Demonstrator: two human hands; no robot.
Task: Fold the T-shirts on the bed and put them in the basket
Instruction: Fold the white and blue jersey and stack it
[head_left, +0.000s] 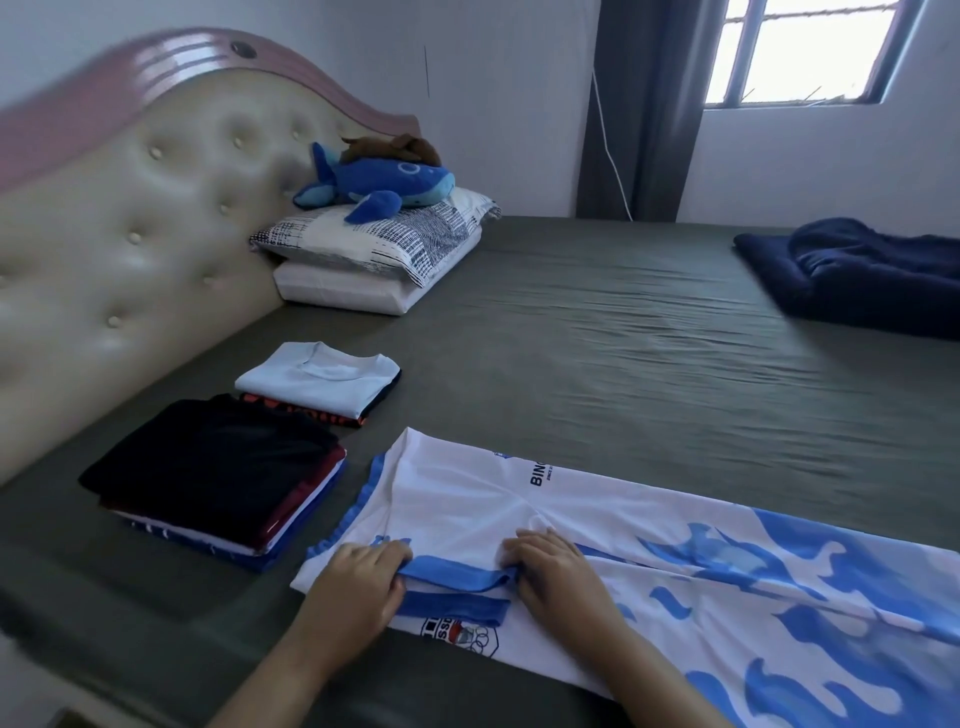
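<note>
— Item one, surface and room?

— I log a bed (597, 364) under a grey-green sheet, padded headboard (130, 218) at the left, two stacked pillows (374, 260) with a blue plush whale (379, 184) on top. Dark curtain (639, 104) and window (810, 47) behind; a navy blanket (852, 275) lies far right.

— Edges, free space?

— The near bed edge runs just under my wrists. Open sheet stretches between the pillows and the blanket. At the left, two folded stacks: a dark stack (218, 467) nearer me, a pale blue-topped stack (319, 379) beyond it.

— The task's thing and fingers?

— The white and blue T-shirt (675, 571) lies flat across the near edge, running off to the right. My left hand (358, 571) and right hand (550, 571) each pinch an end of its blue sleeve band (457, 571), fingers curled over the fabric.
</note>
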